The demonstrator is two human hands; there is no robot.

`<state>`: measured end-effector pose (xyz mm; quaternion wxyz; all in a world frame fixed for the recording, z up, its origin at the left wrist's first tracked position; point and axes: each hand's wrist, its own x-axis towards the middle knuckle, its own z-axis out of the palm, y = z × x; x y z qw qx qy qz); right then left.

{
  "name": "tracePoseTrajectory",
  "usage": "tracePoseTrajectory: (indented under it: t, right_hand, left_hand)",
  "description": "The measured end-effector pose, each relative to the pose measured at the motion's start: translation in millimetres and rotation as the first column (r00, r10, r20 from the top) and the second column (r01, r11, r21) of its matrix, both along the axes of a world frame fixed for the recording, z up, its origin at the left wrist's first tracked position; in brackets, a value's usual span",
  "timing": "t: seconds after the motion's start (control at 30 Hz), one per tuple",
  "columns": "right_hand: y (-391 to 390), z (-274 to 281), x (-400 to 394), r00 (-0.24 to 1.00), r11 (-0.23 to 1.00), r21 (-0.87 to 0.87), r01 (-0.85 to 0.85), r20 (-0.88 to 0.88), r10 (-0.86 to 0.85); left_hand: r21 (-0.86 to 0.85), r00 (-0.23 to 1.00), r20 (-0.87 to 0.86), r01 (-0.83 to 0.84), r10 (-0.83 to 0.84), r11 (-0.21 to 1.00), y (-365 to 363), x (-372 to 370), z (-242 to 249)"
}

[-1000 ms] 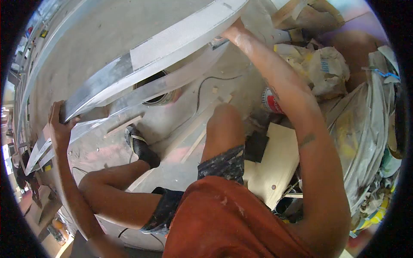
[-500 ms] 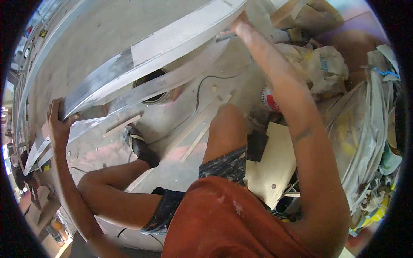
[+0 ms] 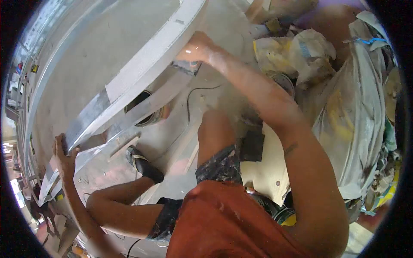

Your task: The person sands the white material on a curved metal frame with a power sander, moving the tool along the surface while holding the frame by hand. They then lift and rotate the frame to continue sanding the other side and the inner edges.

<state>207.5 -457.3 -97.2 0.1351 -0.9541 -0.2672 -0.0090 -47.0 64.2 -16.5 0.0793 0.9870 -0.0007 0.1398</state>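
Note:
A long curved strip (image 3: 146, 64), white along its upper part and bare grey metal nearer its lower end, rises diagonally from left to top centre. At that lower end my left hand (image 3: 64, 157) wraps its fingers around the edge. My right hand (image 3: 197, 48) is closed beside the strip's inner side, higher up. Below those fingers shows a dark flat pad (image 3: 187, 66), apparently in their grip; its kind is not clear. A second pale curved band (image 3: 161, 98) runs underneath.
An open can (image 3: 144, 109) stands on the floor behind the bands. A dark cord (image 3: 188, 103) and a thin wood strip (image 3: 124, 147) lie nearby. Crumpled sacks (image 3: 297, 53) and plastic sheeting (image 3: 355, 124) pile up on the right. A pale board (image 3: 271, 172) lies beside my leg.
My right hand has moved down and left along the curved strip, the dark pad going with it. My left hand keeps its hold on the lower end. The view has shifted.

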Motion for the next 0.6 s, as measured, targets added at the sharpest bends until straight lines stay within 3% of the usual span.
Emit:
tracePoseTrajectory:
  t: [0.1, 0.13, 0.2, 0.23, 0.27, 0.3, 0.33, 0.37, 0.4, 0.43, 0.53, 0.6]
  right_hand:
    - [-32, 5, 40, 0.993, 0.999, 0.002, 0.034, -0.114, -0.033]
    - [-46, -3, 59, 0.994, 1.000, 0.017, 0.009, -0.106, -0.008]
    - [-63, -40, 116, 0.987, 0.992, -0.124, -0.021, 0.158, 0.041]
    - [-80, -61, 145, 0.987, 0.993, 0.057, -0.100, 0.134, 0.092]
    - [-90, -60, 152, 0.994, 0.947, 0.307, -0.098, -0.015, 0.108]
    - [-87, -45, 157, 0.997, 0.969, 0.232, -0.081, 0.016, 0.079]
    - [-112, -65, 183, 0.949, 0.886, 0.340, -0.316, 0.110, 0.296]
    - [-116, -66, 197, 0.842, 0.645, 0.762, 0.051, -0.380, 0.383]
    - [-99, -56, 204, 0.996, 0.921, 0.380, -0.085, 0.031, 0.079]
    - [-93, -52, 207, 0.991, 0.974, 0.225, -0.018, 0.130, -0.011]
    - [-78, -40, 225, 0.989, 0.992, 0.105, 0.068, 0.123, -0.081]
    - [-69, -32, 238, 0.985, 0.993, 0.050, 0.103, 0.135, -0.109]
  left_hand:
    - [0.062, 0.996, -0.080, -0.021, 0.026, 0.998, -26, 7, 11]
    - [0.015, 0.998, -0.027, 0.053, -0.053, 0.998, -27, 12, 4]
    - [0.086, 0.994, -0.050, 0.102, -0.098, 0.991, -66, 23, 27]
    - [0.153, 0.984, -0.086, 0.171, -0.159, 0.973, -85, 29, 37]
    - [0.095, 0.979, -0.169, 0.132, -0.114, 0.987, -91, 35, 41]
    - [0.085, 0.984, -0.155, 0.100, -0.086, 0.991, -85, 41, 43]
    - [0.089, 0.959, -0.193, 0.229, -0.209, 0.969, -78, 45, 42]
    - [0.085, 0.915, -0.234, 0.356, -0.328, 0.931, -72, 47, 41]
    - [0.068, 0.916, -0.271, 0.324, -0.295, 0.944, -76, 51, 44]
    - [0.053, 0.924, -0.266, 0.299, -0.275, 0.953, -77, 53, 44]
    - [-0.032, 0.925, -0.230, 0.303, -0.302, 0.953, -77, 54, 41]
    - [0.035, 0.925, -0.166, 0.353, -0.342, 0.935, -73, 53, 39]
